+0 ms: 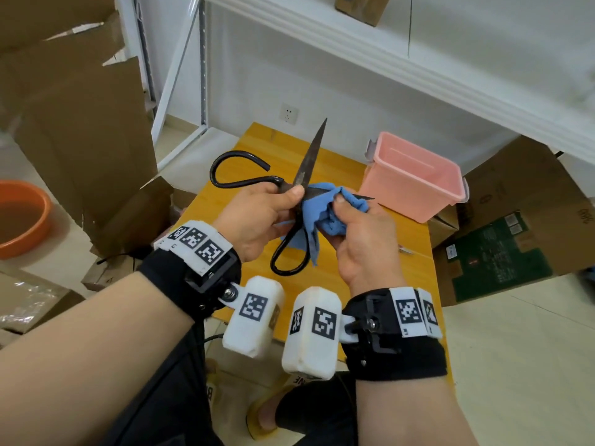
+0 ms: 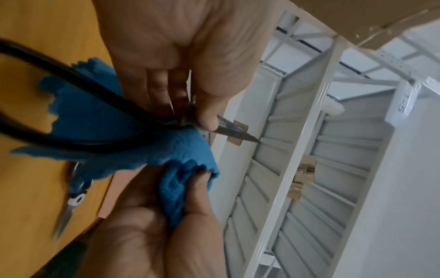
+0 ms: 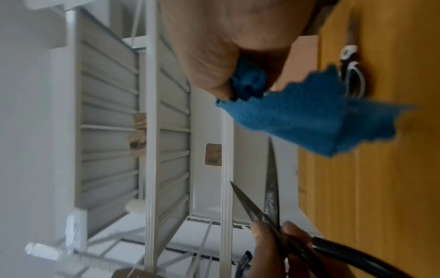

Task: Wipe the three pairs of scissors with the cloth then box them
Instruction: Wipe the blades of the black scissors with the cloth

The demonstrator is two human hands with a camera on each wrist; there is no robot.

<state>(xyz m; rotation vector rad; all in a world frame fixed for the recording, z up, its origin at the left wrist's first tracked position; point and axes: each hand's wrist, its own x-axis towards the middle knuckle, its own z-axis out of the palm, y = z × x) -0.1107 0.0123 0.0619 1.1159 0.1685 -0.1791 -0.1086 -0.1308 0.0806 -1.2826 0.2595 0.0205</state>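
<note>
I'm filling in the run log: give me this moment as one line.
step: wiping | left hand: grips black scissors at pivot, blades open | right hand: rubs blue cloth on blade | pink box: empty

Taking the yellow table (image 1: 415, 239) as the landmark, two pairs of scissors can be counted: one large black-handled pair (image 1: 302, 175) held open above the table, and one smaller pair with a black-and-white handle (image 2: 73, 199) lying on the tabletop; a third pair cannot be made out. There is one blue cloth (image 1: 322, 214), held above the table against the large pair. One pink box (image 1: 415, 178) stands on the table's far right corner. Two hands are above the table, one left hand (image 1: 257, 217) and one right hand (image 1: 360, 239). One orange basin (image 1: 22, 217) sits on the floor, far left of the table.
</note>
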